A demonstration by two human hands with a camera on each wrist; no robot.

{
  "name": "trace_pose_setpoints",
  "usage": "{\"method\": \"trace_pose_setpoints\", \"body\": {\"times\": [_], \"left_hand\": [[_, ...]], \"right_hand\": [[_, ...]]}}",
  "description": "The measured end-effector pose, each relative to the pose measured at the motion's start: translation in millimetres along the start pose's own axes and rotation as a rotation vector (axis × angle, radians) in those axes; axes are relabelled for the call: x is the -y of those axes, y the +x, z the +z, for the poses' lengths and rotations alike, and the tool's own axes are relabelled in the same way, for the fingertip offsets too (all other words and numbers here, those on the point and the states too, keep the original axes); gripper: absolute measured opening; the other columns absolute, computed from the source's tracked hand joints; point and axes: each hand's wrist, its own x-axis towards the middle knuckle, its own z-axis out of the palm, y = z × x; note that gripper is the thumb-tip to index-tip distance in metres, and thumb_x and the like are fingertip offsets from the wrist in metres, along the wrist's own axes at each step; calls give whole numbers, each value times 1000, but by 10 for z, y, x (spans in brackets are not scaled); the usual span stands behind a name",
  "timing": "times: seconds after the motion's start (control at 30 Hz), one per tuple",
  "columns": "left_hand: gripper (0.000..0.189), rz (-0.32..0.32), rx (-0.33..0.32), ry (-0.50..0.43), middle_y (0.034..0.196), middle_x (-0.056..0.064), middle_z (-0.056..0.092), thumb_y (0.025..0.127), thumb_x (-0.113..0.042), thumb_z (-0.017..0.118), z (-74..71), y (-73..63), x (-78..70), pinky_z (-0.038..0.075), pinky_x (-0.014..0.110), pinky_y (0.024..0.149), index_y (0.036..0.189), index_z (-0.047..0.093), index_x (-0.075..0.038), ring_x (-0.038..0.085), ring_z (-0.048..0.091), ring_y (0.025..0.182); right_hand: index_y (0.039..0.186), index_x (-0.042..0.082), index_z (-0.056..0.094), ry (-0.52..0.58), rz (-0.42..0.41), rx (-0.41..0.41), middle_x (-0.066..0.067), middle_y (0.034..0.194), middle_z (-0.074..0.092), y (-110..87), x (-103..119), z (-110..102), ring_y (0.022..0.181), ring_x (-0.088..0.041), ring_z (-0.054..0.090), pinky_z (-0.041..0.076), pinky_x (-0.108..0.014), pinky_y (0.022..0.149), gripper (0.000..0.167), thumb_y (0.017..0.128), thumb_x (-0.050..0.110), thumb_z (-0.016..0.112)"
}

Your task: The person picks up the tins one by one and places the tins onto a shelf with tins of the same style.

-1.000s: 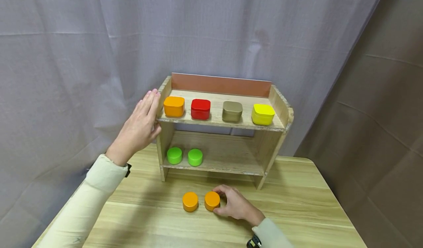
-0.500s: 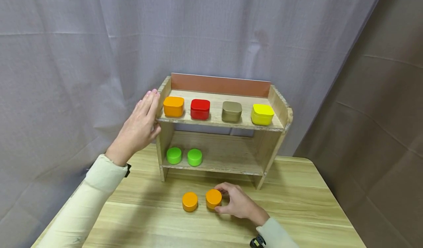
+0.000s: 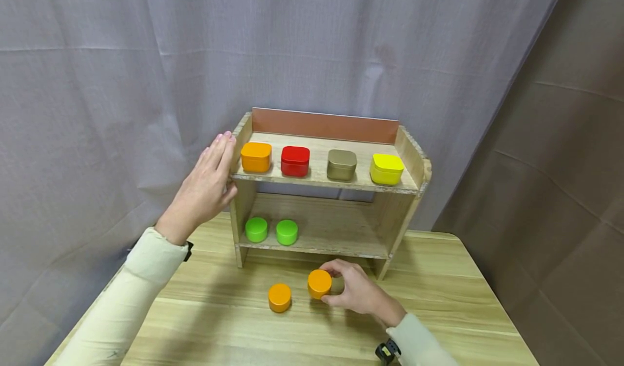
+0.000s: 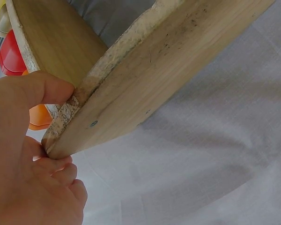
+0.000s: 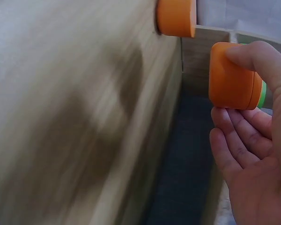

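Observation:
My right hand (image 3: 361, 290) pinches a round orange lidded container (image 3: 319, 283) between thumb and fingers, held up off the table in front of the shelf. In the right wrist view this container (image 5: 232, 77) has the thumb on one side and fingertips on the other. A second round orange container (image 3: 280, 298) stands on the table to its left. My left hand (image 3: 202, 187) grips the left side panel of the small wooden shelf (image 3: 312, 249); in the left wrist view the panel (image 4: 112, 101) sits between thumb and fingers.
On the upper board stand orange (image 3: 256, 157), red (image 3: 295, 161), olive (image 3: 342, 164) and yellow (image 3: 387, 169) squarish containers. Two round green containers (image 3: 256, 229) stand at the left of the lower board. A grey curtain (image 3: 312, 41) hangs behind the wooden table (image 3: 448, 279).
My right hand has lifted the right-hand round orange container off the table and moved it slightly right and toward the shelf. The left hand has kept its place on the shelf.

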Motion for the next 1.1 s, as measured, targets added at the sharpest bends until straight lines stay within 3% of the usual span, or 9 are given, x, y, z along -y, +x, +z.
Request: {"method": "trace_pose_setpoints", "body": {"times": [0.33, 0.73, 0.9, 1.1], "left_hand": [[91, 0, -1, 6, 172, 29, 24, 86, -4, 69, -8, -2, -5, 32, 63, 127, 163, 22, 9, 46, 27, 159], [91, -6, 7, 6, 172, 29, 23, 86, -3, 68, -13, -6, -11, 31, 62, 128, 163, 21, 8, 45, 27, 160], [91, -12, 16, 6, 173, 28, 22, 87, -3, 67, -17, 0, -12, 29, 61, 130, 164, 20, 8, 44, 26, 161], [91, -12, 14, 4, 172, 29, 23, 87, -3, 68, -13, -3, -7, 30, 62, 129, 164, 20, 8, 44, 26, 160]], "right_hand": [[129, 11, 67, -45, -27, -28, 2, 121, 75, 130, 132, -233, 102, -11, 70, 63, -40, 92, 55, 80, 22, 90], [129, 9, 68, -42, -13, -83, -2, 123, 74, 356, 154, -426, 107, -18, 73, 63, -37, 96, 54, 81, 21, 90], [128, 9, 69, -44, 23, -112, -3, 122, 75, 451, 111, -433, 104, -17, 73, 64, -36, 93, 53, 82, 24, 89], [129, 7, 69, -38, 99, -163, -7, 125, 76, 552, 72, -423, 107, -22, 73, 63, -42, 96, 54, 82, 22, 90]]}}
